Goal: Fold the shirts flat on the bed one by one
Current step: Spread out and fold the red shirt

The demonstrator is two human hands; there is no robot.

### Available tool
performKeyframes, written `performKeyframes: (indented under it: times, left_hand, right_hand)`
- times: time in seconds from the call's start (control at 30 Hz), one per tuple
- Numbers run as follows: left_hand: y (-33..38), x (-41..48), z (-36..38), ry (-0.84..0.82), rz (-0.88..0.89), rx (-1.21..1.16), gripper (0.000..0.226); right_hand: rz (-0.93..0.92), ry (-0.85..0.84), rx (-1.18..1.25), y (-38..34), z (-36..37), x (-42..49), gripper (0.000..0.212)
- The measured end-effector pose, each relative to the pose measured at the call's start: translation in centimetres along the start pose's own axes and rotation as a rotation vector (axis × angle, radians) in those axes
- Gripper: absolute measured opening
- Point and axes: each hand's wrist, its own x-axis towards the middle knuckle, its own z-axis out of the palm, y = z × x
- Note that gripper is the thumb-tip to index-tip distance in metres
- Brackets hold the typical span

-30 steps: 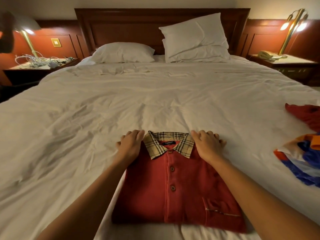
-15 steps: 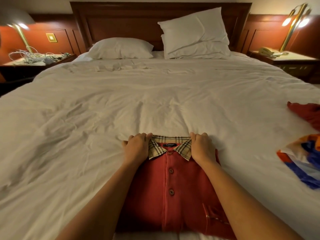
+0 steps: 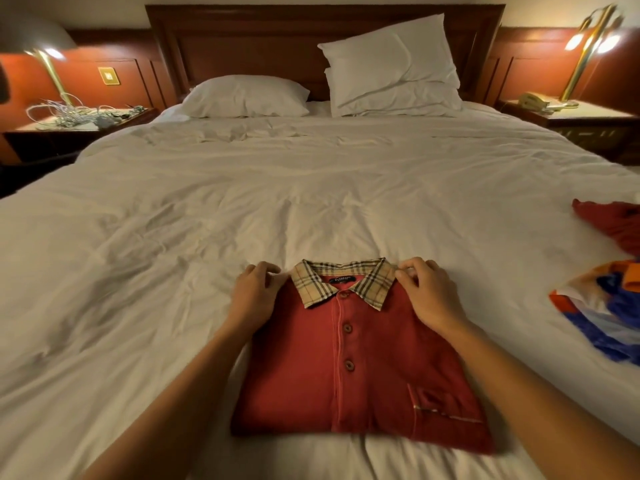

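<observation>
Though red shirt (image 3: 349,368) is folded, shoulders pinched by left grip (image 3: 256,289) and right grip (image 3: 427,289), pile (image 3: 602,306) at 3 o'clock is unfolded.

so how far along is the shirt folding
Done: the red polo shirt lies folded flat on the bed. In hand: the left hand and right hand grip its top corners. Left: a crumpled red garment and a multicoloured garment lie unfolded at the right.

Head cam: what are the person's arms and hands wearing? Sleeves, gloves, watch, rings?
Left hand and right hand: no gloves, rings, watch or bands visible. Both forearms are bare down to the frame edge, with no sleeves in view.
</observation>
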Motion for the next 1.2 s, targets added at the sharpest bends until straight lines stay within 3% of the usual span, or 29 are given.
performKeyframes:
  times: [0.17,0.3,0.4,0.5,0.6,0.87,1.07,1.2]
  left_hand:
    - [-0.3,-0.7,-2.3,-0.032,0.003,0.005,0.015]
    - [1.1,-1.2,-3.2,0.019,-0.071,0.000,0.035]
    - [1.4,-3.4,-4.3,-0.075,-0.212,-0.091,0.048]
    - [1.6,-8.3,-5.5,-0.141,-0.299,-0.127,0.044]
    - [2.2,-13.2,-5.9,-0.057,-0.197,-0.064,0.036]
    - [3.3,-17.3,-5.4,0.077,-0.025,0.030,0.022]
    - [2.0,-17.7,-5.7,0.138,0.007,0.181,0.028]
    - [1.1,-16.6,-6.6,0.126,-0.025,0.333,0.054]
  right_hand:
    - [-0.011,-0.145,0.180,0.8,-1.8,-0.9,0.024]
    - [0.057,-0.100,0.219,-0.5,-3.2,-1.8,0.047]
    - [0.179,0.022,0.213,-0.8,-4.6,-4.9,0.052]
    - [0.279,-0.064,0.208,-1.5,-5.9,-10.2,0.055]
    - [0.271,-0.107,0.250,-2.6,-6.9,-15.2,0.048]
    - [0.077,0.173,0.240,-4.2,-6.6,-19.7,0.034]
    - [0.040,-0.043,0.147,-2.8,-6.8,-18.1,0.022]
    - [0.069,-0.156,0.021,-1.4,-7.9,-16.4,0.034]
